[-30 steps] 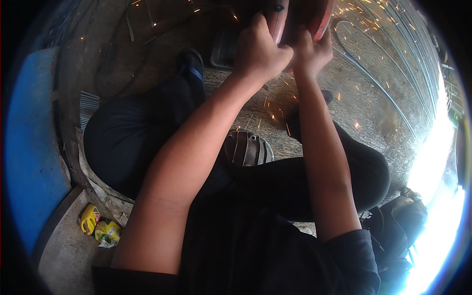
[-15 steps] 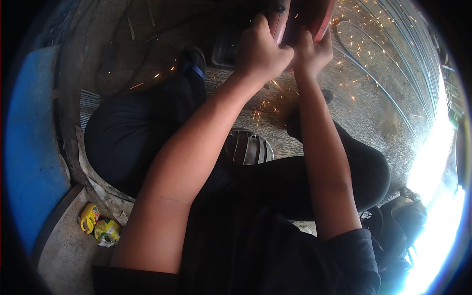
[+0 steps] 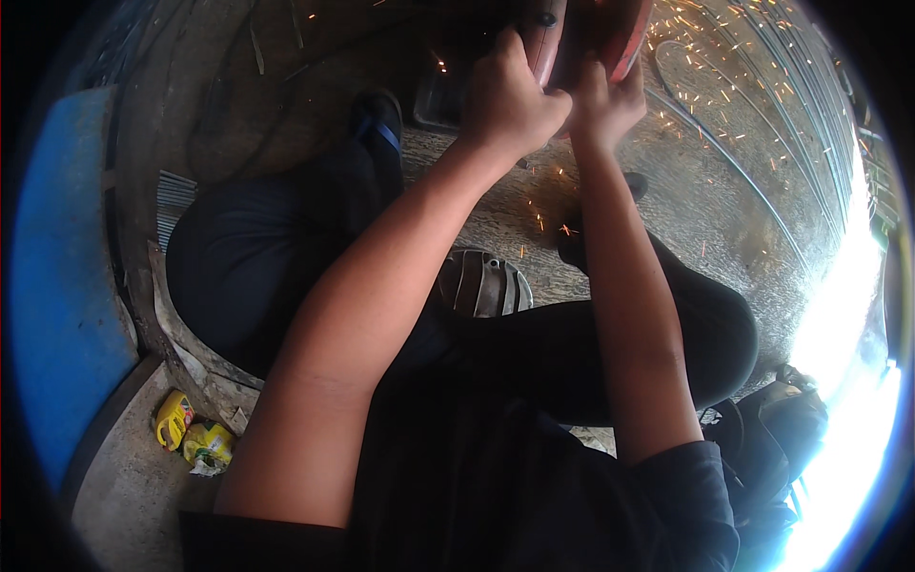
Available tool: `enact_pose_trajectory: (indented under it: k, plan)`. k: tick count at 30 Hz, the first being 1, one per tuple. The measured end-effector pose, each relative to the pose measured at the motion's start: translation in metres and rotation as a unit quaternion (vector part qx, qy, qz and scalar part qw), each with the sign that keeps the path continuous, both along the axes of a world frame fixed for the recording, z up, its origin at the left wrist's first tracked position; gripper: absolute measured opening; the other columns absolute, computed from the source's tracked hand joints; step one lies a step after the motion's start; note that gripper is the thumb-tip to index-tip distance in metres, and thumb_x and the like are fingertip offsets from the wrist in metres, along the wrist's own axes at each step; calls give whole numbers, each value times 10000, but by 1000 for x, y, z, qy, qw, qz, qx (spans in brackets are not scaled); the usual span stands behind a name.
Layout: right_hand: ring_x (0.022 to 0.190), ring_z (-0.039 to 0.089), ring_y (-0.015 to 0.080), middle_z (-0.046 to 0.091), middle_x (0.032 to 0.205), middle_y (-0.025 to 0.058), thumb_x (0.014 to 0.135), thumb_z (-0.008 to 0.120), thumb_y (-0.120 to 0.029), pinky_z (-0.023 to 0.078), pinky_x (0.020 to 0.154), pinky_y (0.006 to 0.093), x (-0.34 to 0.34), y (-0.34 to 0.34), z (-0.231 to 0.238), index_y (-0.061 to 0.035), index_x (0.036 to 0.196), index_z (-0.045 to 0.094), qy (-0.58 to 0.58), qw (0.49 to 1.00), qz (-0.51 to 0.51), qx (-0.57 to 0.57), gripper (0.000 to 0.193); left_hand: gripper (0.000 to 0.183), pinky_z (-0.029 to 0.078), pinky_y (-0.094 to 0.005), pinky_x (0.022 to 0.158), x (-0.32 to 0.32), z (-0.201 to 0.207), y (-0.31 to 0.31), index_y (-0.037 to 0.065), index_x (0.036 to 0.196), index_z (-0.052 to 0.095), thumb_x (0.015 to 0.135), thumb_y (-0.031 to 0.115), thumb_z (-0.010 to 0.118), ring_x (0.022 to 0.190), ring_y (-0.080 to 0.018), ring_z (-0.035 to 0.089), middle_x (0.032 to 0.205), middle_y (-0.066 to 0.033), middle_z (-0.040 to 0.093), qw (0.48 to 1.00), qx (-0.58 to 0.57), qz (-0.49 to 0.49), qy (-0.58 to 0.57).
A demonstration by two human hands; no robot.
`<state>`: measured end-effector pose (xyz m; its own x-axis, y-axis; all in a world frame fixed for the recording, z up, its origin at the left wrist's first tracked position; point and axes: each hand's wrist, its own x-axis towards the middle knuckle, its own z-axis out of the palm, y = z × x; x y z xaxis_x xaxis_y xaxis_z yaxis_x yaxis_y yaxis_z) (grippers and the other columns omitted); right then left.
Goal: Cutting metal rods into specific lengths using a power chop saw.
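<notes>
At the top edge, my left hand (image 3: 510, 103) is closed round the reddish handle (image 3: 543, 43) of a power tool that throws sparks, apparently a cut-off saw. Close beside it, my right hand (image 3: 607, 107) is closed on the same tool, near its red curved guard (image 3: 629, 38). The picture's edge cuts off the upper part of the saw, so its disc and whatever it touches are hidden. Orange sparks (image 3: 720, 91) spray mostly to the right, with a few falling between my forearms. A dark base part (image 3: 435, 107) shows left of my left hand.
Thin metal rods (image 3: 810, 124) run along the right. A ribbed round metal piece (image 3: 488, 284) lies between my folded legs. A blue panel (image 3: 67, 286) stands at the left. Yellow packets (image 3: 205, 443) lie lower left, and a black bag (image 3: 777, 424) sits lower right.
Both hands keep almost the same grip and place. The sparks have shifted, with more at upper right and fewer just below my hands.
</notes>
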<state>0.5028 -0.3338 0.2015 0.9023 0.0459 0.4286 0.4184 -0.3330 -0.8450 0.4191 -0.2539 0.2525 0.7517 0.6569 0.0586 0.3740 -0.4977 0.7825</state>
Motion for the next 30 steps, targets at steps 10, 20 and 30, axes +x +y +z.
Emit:
enact_pose_trajectory:
  k: [10,20,30]
  plan:
    - [708,681,295,671,802,189,755,640,-191,527,667,357,-11,-7,-24,-4,1252,530,63,996,31,-46,542,495,518,-448,721,-11,-43,-4,-41,1061,475,632,93,682,833,-421,656,826,-265,632,995,3,-7,-98]
    - [842,689,295,683,950,202,865,620,-269,525,736,386,39,-21,18,21,1261,513,104,988,100,-60,502,595,493,-402,813,24,32,17,-56,1168,441,649,127,668,945,-399,632,947,-294,610,989,-143,-20,19]
    - [518,500,157,481,607,15,919,484,-391,447,489,293,-107,-63,-163,-86,731,486,801,424,-182,381,359,407,496,-431,840,134,142,69,-78,1025,634,713,181,594,1042,-382,621,1054,-317,626,991,-66,-41,113]
